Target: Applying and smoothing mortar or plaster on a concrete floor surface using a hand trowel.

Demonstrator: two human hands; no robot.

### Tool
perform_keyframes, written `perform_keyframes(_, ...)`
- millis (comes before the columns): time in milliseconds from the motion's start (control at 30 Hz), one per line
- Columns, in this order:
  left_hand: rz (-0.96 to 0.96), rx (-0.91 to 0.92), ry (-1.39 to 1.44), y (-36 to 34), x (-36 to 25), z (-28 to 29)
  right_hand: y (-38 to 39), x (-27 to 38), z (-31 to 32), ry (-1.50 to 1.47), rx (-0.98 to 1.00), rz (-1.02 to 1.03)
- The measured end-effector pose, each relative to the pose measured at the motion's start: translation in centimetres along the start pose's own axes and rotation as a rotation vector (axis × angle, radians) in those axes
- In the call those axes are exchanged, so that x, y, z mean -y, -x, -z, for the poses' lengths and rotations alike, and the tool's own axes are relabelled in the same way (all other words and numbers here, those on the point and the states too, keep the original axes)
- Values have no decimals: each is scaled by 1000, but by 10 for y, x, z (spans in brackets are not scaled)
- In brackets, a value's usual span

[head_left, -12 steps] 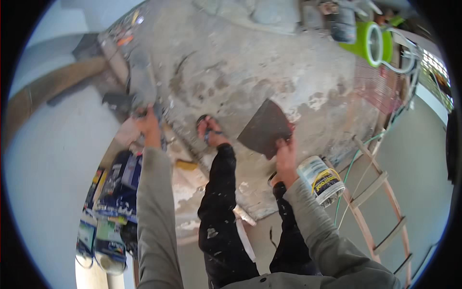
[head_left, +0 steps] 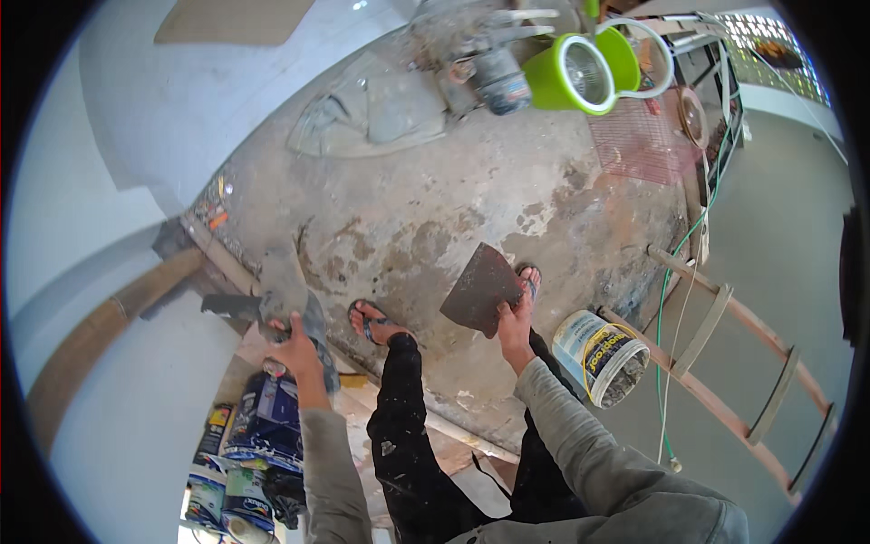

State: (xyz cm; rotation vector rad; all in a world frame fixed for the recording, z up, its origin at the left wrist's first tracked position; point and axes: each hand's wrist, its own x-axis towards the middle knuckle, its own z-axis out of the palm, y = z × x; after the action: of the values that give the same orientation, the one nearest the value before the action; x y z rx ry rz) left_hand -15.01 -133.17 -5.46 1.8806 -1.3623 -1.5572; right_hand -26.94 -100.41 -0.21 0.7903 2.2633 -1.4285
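My right hand (head_left: 517,325) grips the lower corner of a dark brown sheet of sandpaper (head_left: 480,290), held out flat above the floor. On the left, my left hand (head_left: 297,352) is closed around what looks like the handle of a scraper with a wide, dark blade (head_left: 231,306). The blade points left, toward the white wall. Most of the handle is hidden by the fingers. Just past this hand lies a grey, dusty crumpled bag or cloth (head_left: 313,317).
Paint cans (head_left: 263,417) crowd the lower left. A white bucket (head_left: 603,358) and a wooden ladder (head_left: 725,354) stand at right. Farther off are a green mop bucket (head_left: 571,72), a red wire rack (head_left: 634,140) and grey sacks (head_left: 381,109). A green hose (head_left: 666,317) runs beside the ladder.
The view has shifted, bringing more of the far floor and wall into sight. My right foot now shows beyond the sandpaper. Both hands keep hold of their things.
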Motion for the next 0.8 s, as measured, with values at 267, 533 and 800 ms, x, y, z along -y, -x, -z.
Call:
perform_keyframes(267,-284,356,-410,268,-126,-169,-108,51,205,-128,-261,-63)
perform_keyframes(533,-500,764,-199,556,-170,-524,-300,72,472,-182,-356,-33)
perform_keyframes(800,-505,745,310,777,-153,-860,-397,83,666,-279,-365,-30)
